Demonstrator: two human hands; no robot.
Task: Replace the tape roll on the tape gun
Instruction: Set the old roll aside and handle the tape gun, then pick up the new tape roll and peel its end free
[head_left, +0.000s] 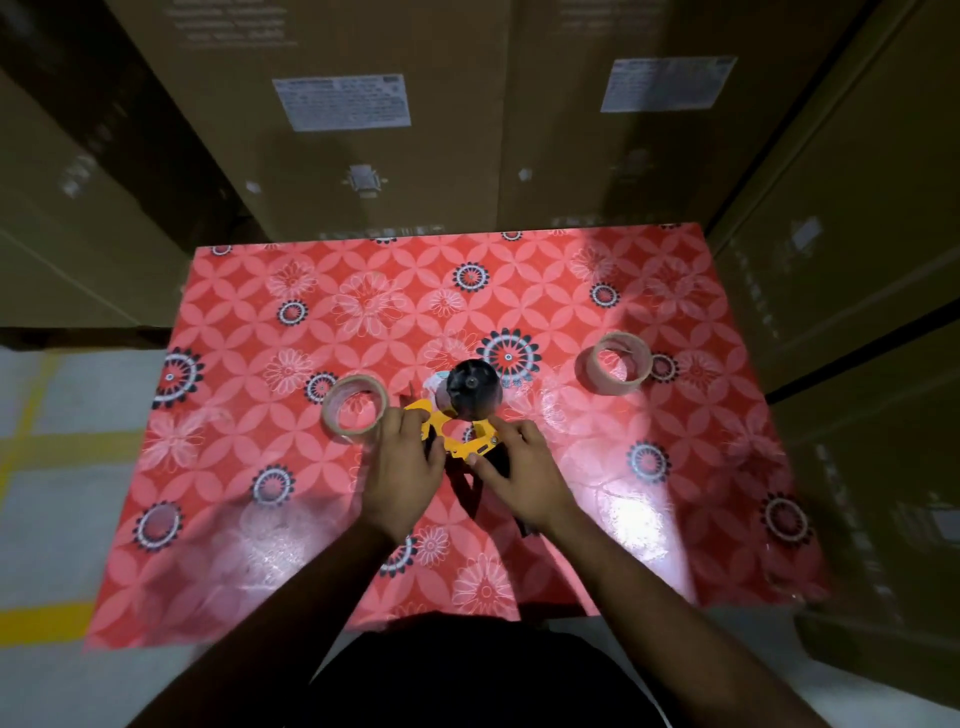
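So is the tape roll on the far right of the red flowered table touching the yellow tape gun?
Apart. The head view shows the right tape roll lying alone, with bare tablecloth between it and the tape gun.

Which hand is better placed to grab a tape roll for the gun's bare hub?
Probably left: the left hand sits right beside the near roll; the other roll lies farther from the right hand.

We find one tape roll (355, 408) just left of the tape gun (457, 415), another (614, 362) well right; table (675, 519) between lies open.
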